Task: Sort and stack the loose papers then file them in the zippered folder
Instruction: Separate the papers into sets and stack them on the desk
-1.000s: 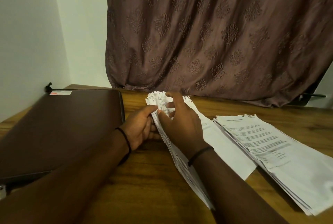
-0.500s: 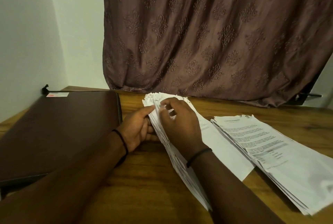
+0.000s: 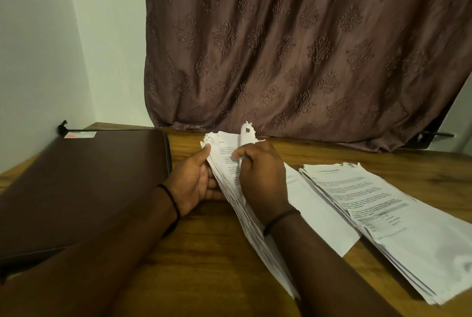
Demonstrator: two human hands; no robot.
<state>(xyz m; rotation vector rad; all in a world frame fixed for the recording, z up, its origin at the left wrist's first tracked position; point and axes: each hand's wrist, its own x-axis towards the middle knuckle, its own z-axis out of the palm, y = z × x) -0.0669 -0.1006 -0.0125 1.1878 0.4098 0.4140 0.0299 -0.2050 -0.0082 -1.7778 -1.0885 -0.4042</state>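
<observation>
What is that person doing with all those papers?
A person is sorting papers at a wooden table. The left hand holds a thick bundle of papers up on its edge. The right hand pinches one sheet, whose ragged, hole-punched top sticks up above the rest. Another stack of papers lies flat to the right. The brown folder lies flat on the left, with no papers on it.

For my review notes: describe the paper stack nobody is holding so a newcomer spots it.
On the wooden table, far right of the brown folder, a printed stack lies flat. Unlike the bundle in the left hand, it is untouched, text facing up.
</observation>
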